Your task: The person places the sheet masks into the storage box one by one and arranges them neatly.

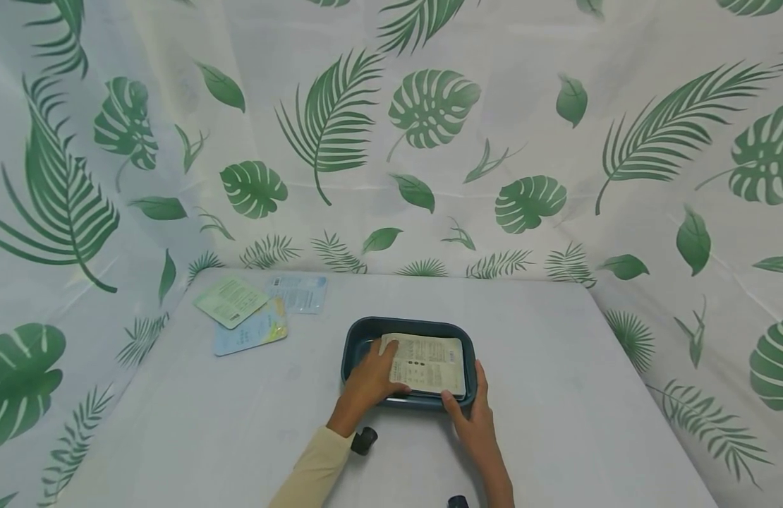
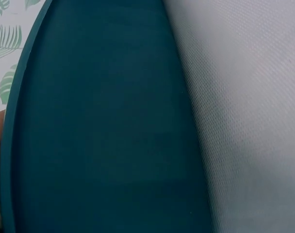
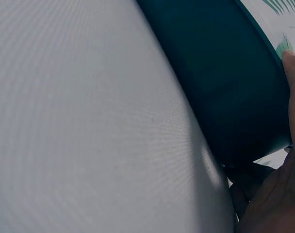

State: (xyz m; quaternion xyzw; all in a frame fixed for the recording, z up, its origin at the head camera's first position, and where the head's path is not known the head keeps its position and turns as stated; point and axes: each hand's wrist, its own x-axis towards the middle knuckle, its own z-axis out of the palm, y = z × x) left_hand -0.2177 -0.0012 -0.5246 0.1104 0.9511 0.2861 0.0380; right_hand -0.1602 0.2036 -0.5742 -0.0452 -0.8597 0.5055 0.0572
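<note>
A dark teal tray (image 1: 398, 403) holds a pale packet (image 1: 429, 363) with printed text and a dark edge beneath its near side. My left hand (image 1: 369, 377) reaches over the tray's left part, fingers spread onto the packet's left end, thumb at its near left corner. Gripping the tray's right end is my right hand (image 1: 477, 420), thumb on the near rim and fingers along the outer side. The left wrist view is mostly the tray's outer wall (image 2: 104, 116), with a strip of hand at the left edge. In the right wrist view the right hand (image 3: 278, 184) touches the tray (image 3: 220, 73).
Three flat packets lie at the table's back left: a green one (image 1: 231, 302) overlapping a blue-and-yellow one (image 1: 248, 337), and a pale blue one (image 1: 299, 293) behind. Leaf-patterned cloth (image 1: 442, 204) surrounds the white table (image 1: 556, 395). A black device (image 1: 365, 441) sits at the left wrist.
</note>
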